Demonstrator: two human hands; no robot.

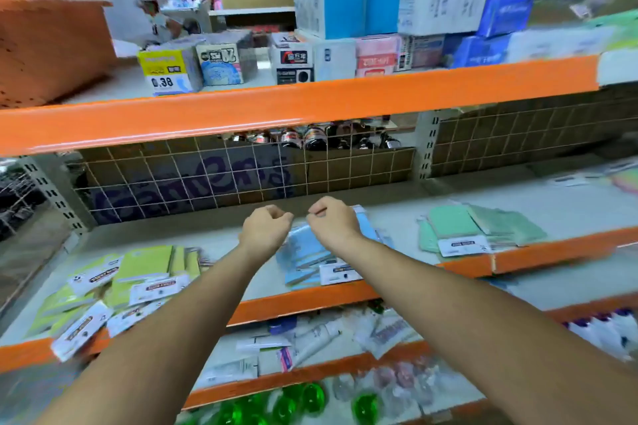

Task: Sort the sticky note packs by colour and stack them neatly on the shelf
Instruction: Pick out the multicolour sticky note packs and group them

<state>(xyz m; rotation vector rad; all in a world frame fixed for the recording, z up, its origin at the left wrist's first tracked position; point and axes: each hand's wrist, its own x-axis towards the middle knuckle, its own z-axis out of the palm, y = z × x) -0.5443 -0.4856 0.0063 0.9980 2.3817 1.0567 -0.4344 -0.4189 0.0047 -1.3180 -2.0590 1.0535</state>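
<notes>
- The person stands at an orange-edged shelf [310, 300], both bare arms reaching over its front edge toward the middle.
- The left hand [266, 229] hangs above the shelf with its fingers curled in; the grip looks pressed together and I can see nothing in it.
- The right hand [333, 221] is just beside it, fingers curled the same way, over the far end of the blue sticky note packs [307, 257]. Whether its grip pinches a pack's wrapper or is merely closed above it, I cannot tell.
- The blue packs lie in a loose, fanned stack at the middle of the shelf, reaching close to the front edge, with white label cards toward that edge.
- The yellow-green sticky note packs [138, 272] are spread untidily at the left end of the shelf, several overlapping, and a few white-labelled ones hang over the front edge.
- The mint green sticky note packs [476, 228] sit in a low pile toward the right end, near the front edge, well apart from the blue ones.
- A wire grid panel [207, 179] closes the back of the shelf.
- The shelf above carries small boxes [345, 31].
- The shelf below holds tubes [310, 342] and packets.
</notes>
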